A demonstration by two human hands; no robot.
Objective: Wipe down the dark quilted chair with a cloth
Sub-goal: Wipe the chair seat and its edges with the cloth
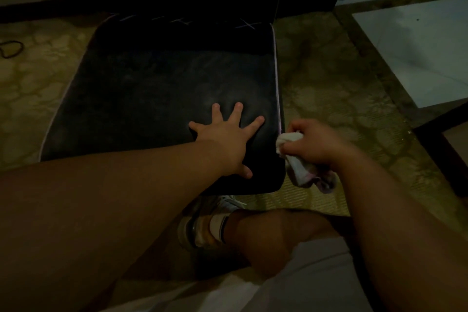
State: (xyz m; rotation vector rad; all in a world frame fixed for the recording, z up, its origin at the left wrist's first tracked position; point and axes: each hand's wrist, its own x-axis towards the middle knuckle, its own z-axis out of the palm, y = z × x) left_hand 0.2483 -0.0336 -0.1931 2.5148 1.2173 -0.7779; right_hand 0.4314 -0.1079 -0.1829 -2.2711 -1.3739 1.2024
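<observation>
— Dark padding fills most of what we see from the head camera: the chair (pixel 157 99), its seat flat in front of us and the stitched backrest rising beyond our fingertips. Where are our hands?

— Our left hand (pixel 225 139) lies flat on the seat near its front right corner, fingers spread and straight, gripping nothing. Just to the right of it, past the pale piping of the seat's edge, our right hand (pixel 316 144) is curled round the cloth (pixel 301 164), a whitish bunched rag whose loose end hangs below the fist, off the cushion.

— So which step are we at?

— We'd judge we're working the seat's right edge, bracing with the left. The cloth sits at the side of the cushion; whether it touches the piping we cannot tell in this dim light.

— And next?

— We'd need to bring the rag up onto the seat top, past the braced palm, then move that palm aside. The backrest beyond looks still to do, though that is only our guess.
</observation>
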